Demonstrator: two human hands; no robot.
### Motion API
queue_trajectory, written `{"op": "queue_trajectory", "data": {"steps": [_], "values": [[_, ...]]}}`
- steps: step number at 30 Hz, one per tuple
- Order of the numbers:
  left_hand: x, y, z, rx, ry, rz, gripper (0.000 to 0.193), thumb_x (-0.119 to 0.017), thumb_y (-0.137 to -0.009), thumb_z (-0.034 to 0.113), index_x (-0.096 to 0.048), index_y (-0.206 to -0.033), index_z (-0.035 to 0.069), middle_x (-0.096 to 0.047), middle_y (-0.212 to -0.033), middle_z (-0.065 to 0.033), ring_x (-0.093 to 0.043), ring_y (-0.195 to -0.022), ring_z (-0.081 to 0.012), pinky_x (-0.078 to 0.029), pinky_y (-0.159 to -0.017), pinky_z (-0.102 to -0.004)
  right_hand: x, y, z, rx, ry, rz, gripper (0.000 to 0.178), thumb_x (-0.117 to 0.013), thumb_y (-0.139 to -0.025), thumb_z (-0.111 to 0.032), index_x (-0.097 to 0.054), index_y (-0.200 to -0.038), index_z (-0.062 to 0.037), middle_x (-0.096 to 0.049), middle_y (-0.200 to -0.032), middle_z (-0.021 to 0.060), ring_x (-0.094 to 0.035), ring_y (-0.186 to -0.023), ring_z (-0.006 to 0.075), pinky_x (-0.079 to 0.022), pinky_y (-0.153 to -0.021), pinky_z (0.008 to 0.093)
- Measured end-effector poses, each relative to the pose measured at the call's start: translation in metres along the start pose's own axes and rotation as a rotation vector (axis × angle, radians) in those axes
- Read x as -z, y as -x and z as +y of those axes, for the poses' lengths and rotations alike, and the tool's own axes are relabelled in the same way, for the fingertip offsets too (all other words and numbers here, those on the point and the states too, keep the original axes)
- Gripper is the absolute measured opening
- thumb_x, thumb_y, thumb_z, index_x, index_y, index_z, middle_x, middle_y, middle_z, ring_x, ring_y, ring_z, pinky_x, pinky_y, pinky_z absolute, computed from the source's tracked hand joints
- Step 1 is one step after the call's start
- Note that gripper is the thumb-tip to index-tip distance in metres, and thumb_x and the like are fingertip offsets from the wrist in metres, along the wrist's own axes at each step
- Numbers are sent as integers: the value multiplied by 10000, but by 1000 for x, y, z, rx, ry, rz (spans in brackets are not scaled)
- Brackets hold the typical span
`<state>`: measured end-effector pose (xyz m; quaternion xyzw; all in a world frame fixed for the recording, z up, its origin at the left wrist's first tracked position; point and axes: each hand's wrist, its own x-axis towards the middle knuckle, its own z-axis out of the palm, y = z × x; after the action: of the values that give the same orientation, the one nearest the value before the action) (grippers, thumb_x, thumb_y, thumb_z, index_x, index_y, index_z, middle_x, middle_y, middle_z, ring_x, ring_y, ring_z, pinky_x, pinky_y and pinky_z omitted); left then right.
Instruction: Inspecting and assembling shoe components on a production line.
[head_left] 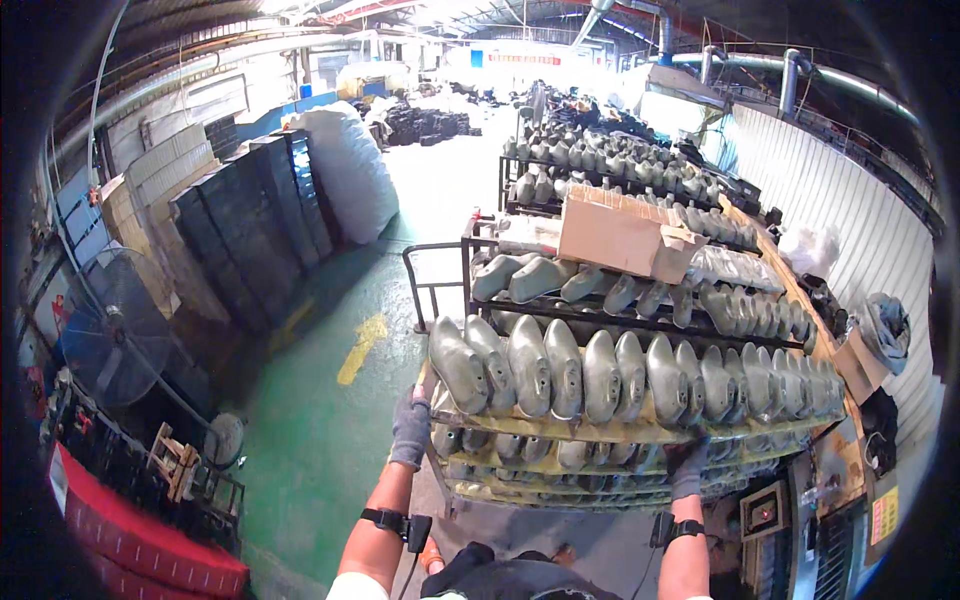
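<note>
A multi-tier rack (600, 431) stands right in front of me, its yellowish shelves bearing rows of grey-green shoe lasts (528, 368). My left hand (410, 432), in a grey glove, is closed on the rack's near left corner. Further right, my gloved right hand (687, 466) grips the front edge of the top shelf, its fingers partly lost in shade. More lasts (510, 447) fill the lower tiers beneath that edge. Both wrists carry black straps with small devices.
Behind stands another rack of lasts (540, 278) with a cardboard box (615, 232) on top. Green floor (320, 440) runs along the left. A large fan (118, 335), dark stacked panels (245, 225) and a bulging white sack (350, 170) line that side. Corrugated wall (820, 190) bounds the right.
</note>
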<state>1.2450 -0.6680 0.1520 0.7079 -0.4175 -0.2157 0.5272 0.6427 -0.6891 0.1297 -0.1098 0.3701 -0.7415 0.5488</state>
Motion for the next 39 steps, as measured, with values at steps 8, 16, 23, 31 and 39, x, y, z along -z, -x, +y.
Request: {"op": "queue_trajectory", "data": {"steps": [8, 16, 23, 31, 39], "values": [[1, 8, 15, -76, 87, 66, 487, -464, -1055, 383, -649, -1223, -35, -700, -1107, -240, -656, -1021, -380, -497, -931, -412, 10, 1, 2, -2, -71, -190, 546, -571, -940, -494, -607, -1348, -133, -619, -1360, 71, -562, -1262, 293, -448, -1061, 481], [-7, 16, 38, -151, 155, 186, 444, -440, -1054, 360, -678, -1123, -8, -702, -952, -154, -654, -892, -273, -496, -844, -391, 19, -2, 8, 95, -7, -260, 750, -608, -904, -595, -475, -1490, -147, -496, -1516, 60, -467, -1380, 289, -355, -1159, 513], [-10, 16, 41, -181, 268, 185, 471, -434, -1055, 374, -685, -1111, -20, -697, -963, -91, -625, -903, -173, -493, -838, -342, 34, -22, 15, 153, -101, -309, 730, -589, -904, -569, -505, -1472, -118, -519, -1495, 80, -474, -1368, 317, -354, -1163, 522], [-5, 18, 42, -138, 352, 185, 510, -468, -1035, 407, -684, -1126, -46, -691, -953, -70, -611, -892, -150, -489, -825, -320, 24, -22, 20, 186, -113, -459, 757, -515, -928, -590, -466, -1520, -123, -477, -1543, 84, -441, -1401, 346, -341, -1169, 563], [-7, 18, 52, -196, 276, 205, 510, -466, -1031, 404, -686, -1122, -47, -695, -944, -67, -618, -901, -153, -500, -822, -332, 36, -28, 17, 165, -190, -457, 695, -469, -977, -583, -485, -1494, -119, -489, -1523, 92, -441, -1394, 345, -328, -1180, 555]]}}
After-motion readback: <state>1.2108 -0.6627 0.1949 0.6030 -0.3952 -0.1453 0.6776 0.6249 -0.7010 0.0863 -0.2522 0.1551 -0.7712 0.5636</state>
